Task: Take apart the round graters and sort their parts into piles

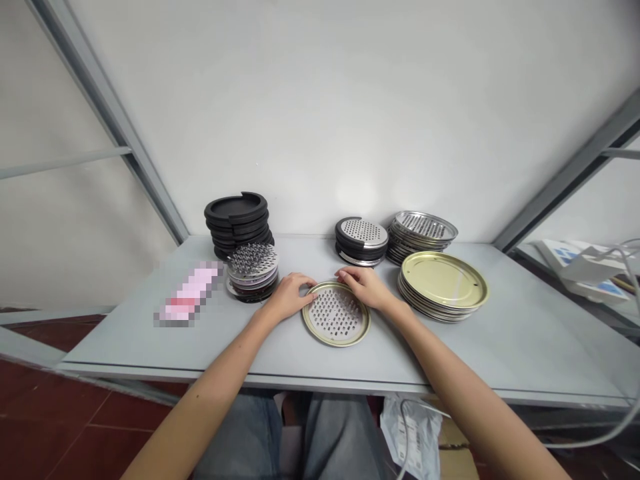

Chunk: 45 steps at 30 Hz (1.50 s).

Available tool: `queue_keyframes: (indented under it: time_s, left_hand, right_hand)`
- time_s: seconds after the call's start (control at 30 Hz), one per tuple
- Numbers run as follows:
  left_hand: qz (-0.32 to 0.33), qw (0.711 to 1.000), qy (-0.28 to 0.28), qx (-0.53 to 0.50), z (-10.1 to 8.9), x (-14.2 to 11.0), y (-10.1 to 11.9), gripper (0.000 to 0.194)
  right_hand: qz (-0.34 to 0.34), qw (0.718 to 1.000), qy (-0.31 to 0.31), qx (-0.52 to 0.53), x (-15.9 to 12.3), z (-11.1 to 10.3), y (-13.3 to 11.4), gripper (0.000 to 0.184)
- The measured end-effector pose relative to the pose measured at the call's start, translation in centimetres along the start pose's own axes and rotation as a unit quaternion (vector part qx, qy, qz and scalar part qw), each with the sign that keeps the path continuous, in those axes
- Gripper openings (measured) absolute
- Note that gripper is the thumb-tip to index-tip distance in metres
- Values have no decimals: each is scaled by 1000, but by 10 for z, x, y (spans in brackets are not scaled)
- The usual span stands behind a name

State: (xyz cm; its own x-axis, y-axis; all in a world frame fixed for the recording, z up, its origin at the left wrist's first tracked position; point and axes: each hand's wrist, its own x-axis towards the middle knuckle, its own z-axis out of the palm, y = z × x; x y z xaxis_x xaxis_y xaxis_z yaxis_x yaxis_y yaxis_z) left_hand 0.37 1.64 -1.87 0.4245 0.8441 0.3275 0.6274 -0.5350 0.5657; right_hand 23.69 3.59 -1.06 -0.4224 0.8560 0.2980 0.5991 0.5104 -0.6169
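Note:
A round gold-rimmed metal lid lies flat near the table's front edge, with a silver perforated grater disc sitting inside its rim. My left hand grips the lid's upper left rim, thumb over the edge of the disc. At the upper right rim, my right hand has its fingers curled over the back edge, and its thumb is hidden. Left of my left hand stands a stack of grater discs, the top one with raised teeth. Beyond my right hand is a stack of gold lids.
Black plastic rings are piled at the back left. Further back stand a smaller stack of black rings with a perforated disc and a stack of slotted metal plates. A blurred pink item lies left. The wall closes off the back.

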Motion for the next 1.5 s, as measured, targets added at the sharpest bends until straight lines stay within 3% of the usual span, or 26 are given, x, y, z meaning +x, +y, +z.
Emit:
queue_keyframes:
  time_s: [0.2,0.63,1.17,1.5]
  left_hand:
    - [-17,1000,2,8,2,1,2,18]
    - [14,995,-18,100,0,0,6,19]
    - [39,996,-5,76,7,1,1,15]
    - [29,998,35,35,14,0,-6,15]
  right_hand:
    - [4,1000,-9,-16,0,0,-2,33]
    - [-1,999,-9,-32,-1,0,-3,30]
    - [-7,999,-1,-43,-1,2,-3,30]
    - [-9,999,-5,-46,-1,3,-1,31]
